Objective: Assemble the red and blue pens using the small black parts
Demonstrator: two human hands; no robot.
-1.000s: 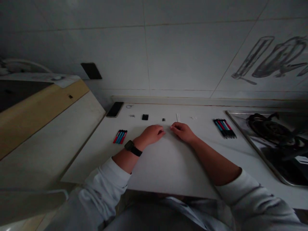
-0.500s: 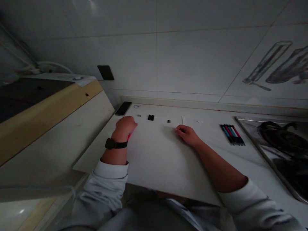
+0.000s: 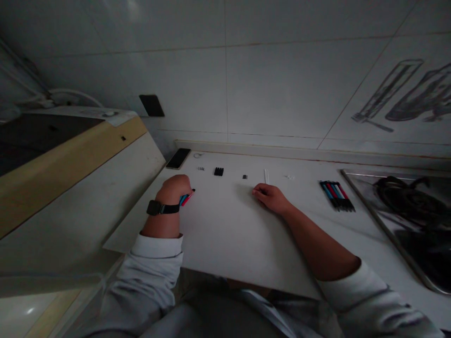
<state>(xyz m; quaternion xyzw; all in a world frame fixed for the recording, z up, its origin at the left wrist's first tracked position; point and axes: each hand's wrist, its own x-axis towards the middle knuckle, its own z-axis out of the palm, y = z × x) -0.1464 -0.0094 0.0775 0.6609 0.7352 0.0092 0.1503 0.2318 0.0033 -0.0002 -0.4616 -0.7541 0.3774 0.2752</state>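
Red and blue pen barrels [image 3: 186, 198] with dark ends lie at the right side of my left hand [image 3: 173, 188]. That hand is curled over beside them, its fingertips hidden, so its grip on them is unclear. My right hand [image 3: 269, 196] rests on the white worktop [image 3: 225, 230] with thumb and fingers drawn together. Whatever may be between them is not visible. Just behind it lie thin white sticks [image 3: 267, 176]. Farther back on the left are several small springs [image 3: 200, 168] and a group of short black parts [image 3: 219, 172]. Tiny dark pieces [image 3: 244, 177] lie between the hands.
Several coloured pens [image 3: 337, 195] lie in a row at the right, next to a gas hob [image 3: 405, 206]. A phone [image 3: 178, 158] and a thin ring [image 3: 198, 155] are at the back left. Small whitish bits [image 3: 289, 177] lie near the tiled wall. A cabinet side [image 3: 141, 183] borders the left.
My left hand has shifted a little left and toward me, uncovering more of the red and blue barrels. My right hand has stayed nearly still; the view has moved slightly.
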